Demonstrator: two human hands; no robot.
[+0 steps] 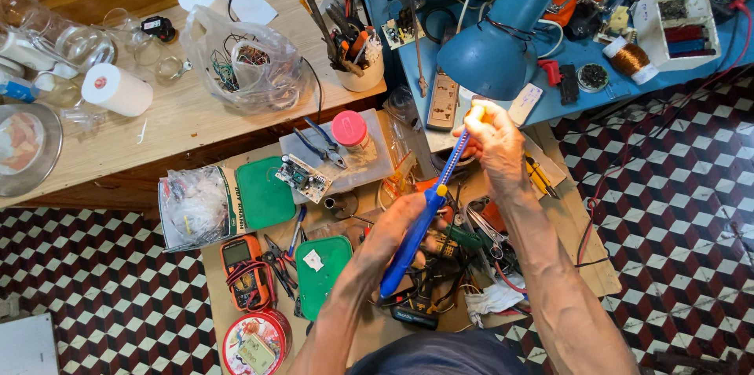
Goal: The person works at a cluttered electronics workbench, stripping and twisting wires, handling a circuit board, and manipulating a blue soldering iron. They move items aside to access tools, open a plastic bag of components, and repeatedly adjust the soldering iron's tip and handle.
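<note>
As left hand (397,226) grips blue tool (424,214), right hand (491,135) seemingly pinching tip

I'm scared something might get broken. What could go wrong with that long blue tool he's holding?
The blue soldering tool is held in the left hand, while the right hand pinches its tip end under the blue lamp; if that tip is hot, fingers could burn. Its handle hangs over tangled wires and tools, so a slip might knock or snag them.

Glossy blue plastic soldering iron (416,230), matt wooden tabletop (181,120)
</note>
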